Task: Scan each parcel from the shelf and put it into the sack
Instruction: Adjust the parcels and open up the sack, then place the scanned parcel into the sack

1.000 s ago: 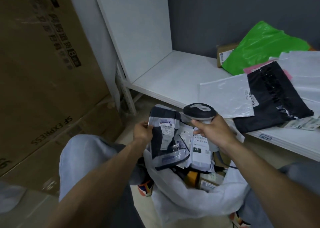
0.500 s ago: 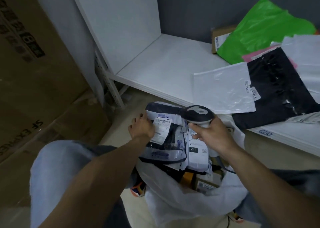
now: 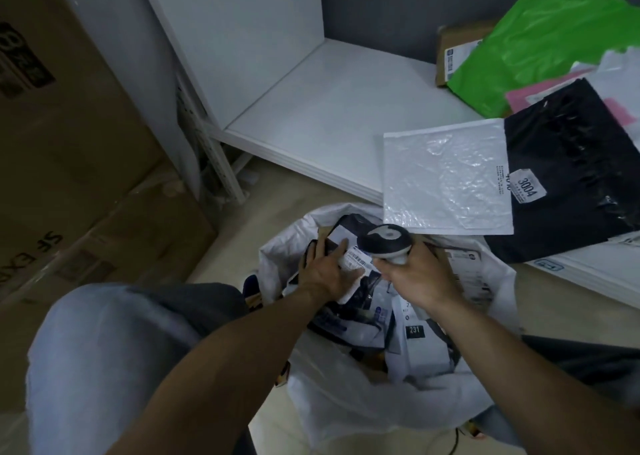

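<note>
A white sack (image 3: pixel 349 406) stands open on the floor between my knees, with several parcels inside. My left hand (image 3: pixel 323 272) lies on a dark grey parcel with a white label (image 3: pixel 358 262) at the top of the pile, fingers spread flat over it. My right hand (image 3: pixel 420 279) grips the handle of a black and grey barcode scanner (image 3: pixel 384 241), whose head sits just above that label. A white parcel marked 231 (image 3: pixel 419 347) lies below it in the sack.
On the white shelf (image 3: pixel 329 115) to the right lie a white bubble mailer (image 3: pixel 446 177), a black bag (image 3: pixel 575 170), a green bag (image 3: pixel 547 39), a pink envelope (image 3: pixel 526 96) and a small brown box (image 3: pixel 457 52). Big cardboard boxes (image 3: pixel 79 163) stand at the left.
The dark grey parcel has gone down from in front of me into the sack, and my left hand now lies flat on it. The scanner followed it down.
</note>
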